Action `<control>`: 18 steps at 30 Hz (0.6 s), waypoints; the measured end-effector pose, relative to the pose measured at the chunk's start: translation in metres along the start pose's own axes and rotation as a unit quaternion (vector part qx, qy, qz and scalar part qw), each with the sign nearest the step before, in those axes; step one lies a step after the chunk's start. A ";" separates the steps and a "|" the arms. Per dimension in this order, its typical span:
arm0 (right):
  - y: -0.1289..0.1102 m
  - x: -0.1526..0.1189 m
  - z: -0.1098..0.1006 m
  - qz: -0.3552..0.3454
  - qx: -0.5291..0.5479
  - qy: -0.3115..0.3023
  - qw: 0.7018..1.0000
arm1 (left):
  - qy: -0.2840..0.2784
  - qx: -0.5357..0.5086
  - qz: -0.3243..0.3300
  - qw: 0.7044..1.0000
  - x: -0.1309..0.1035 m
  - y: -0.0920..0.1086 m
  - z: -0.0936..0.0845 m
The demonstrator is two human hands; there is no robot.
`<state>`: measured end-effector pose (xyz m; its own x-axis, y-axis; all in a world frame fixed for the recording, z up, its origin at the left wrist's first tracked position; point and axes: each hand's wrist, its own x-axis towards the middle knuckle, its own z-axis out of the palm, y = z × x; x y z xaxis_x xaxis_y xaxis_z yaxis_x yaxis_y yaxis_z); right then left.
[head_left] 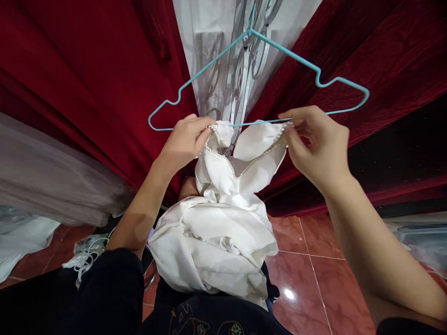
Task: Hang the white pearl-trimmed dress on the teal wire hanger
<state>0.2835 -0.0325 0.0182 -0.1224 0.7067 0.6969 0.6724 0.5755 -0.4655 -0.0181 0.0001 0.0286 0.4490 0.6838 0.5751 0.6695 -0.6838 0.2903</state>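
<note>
A white dress [216,223] with a pearl-beaded V neckline lies gathered over my lap, its bodice raised in front of me. My left hand [190,139] pinches the beaded edge at the left side of the neckline. On the other side, my right hand [316,144] grips the neckline's right end between thumb and fingers. A light blue hanger [282,49] hangs upright behind the bodice. Its bottom bar runs behind my left hand and along the top of the bodice to my right fingers. Part of that bar is hidden by my left hand.
Dark red curtains [104,70] flank white ornamental metalwork [240,79] ahead. Pale sheer fabric [52,163] hangs at the left, above a white cable [85,265] lying on a black surface. Red floor tiles [300,279] show at the lower right.
</note>
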 end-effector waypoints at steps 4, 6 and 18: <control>-0.003 0.007 0.021 0.021 0.010 -0.019 1.000 | 0.041 -0.013 0.043 0.998 -0.006 -0.009 0.004; -0.001 0.005 0.025 0.017 -0.007 0.011 1.000 | 0.063 -0.037 0.068 0.995 -0.008 -0.013 0.007; 0.003 0.001 0.016 -0.006 -0.040 0.029 0.999 | 0.067 -0.076 0.021 0.995 -0.086 -0.034 0.019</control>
<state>0.2734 -0.0237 0.0087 -0.0902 0.6741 0.7331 0.7278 0.5471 -0.4135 -0.0683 -0.0306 -0.0454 0.3847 0.6205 0.6834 0.5497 -0.7488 0.3704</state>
